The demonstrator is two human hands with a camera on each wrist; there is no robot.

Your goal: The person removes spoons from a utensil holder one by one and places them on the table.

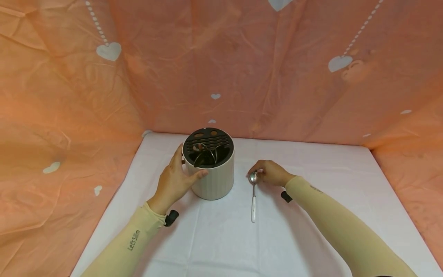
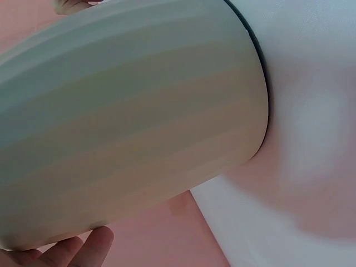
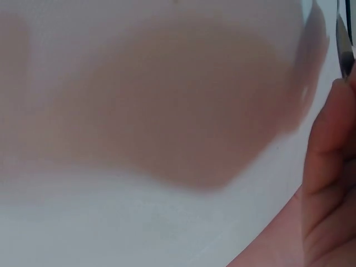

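A cream ribbed utensil holder [image 1: 212,182] with a slotted black lid [image 1: 207,136] stands upright on the table. My left hand [image 1: 175,181] grips its left side, thumb at the front and fingers round the back; the left wrist view shows fingertips [image 2: 97,245] against the ribbed wall. Thin curved shapes show in the lid's larger front opening, too unclear to name. To the right, a spoon [image 1: 253,207] with a metal bowl and white handle points its handle toward me. My right hand [image 1: 271,172] pinches it at the bowl; the right wrist view catches only a sliver of metal by the fingers.
A white cloth [image 1: 221,246] covers the table. Orange sheets [image 1: 242,77] with pale hearts hang behind and at both sides. A small black device [image 1: 171,218] sits at my left wrist and another [image 1: 286,196] at my right.
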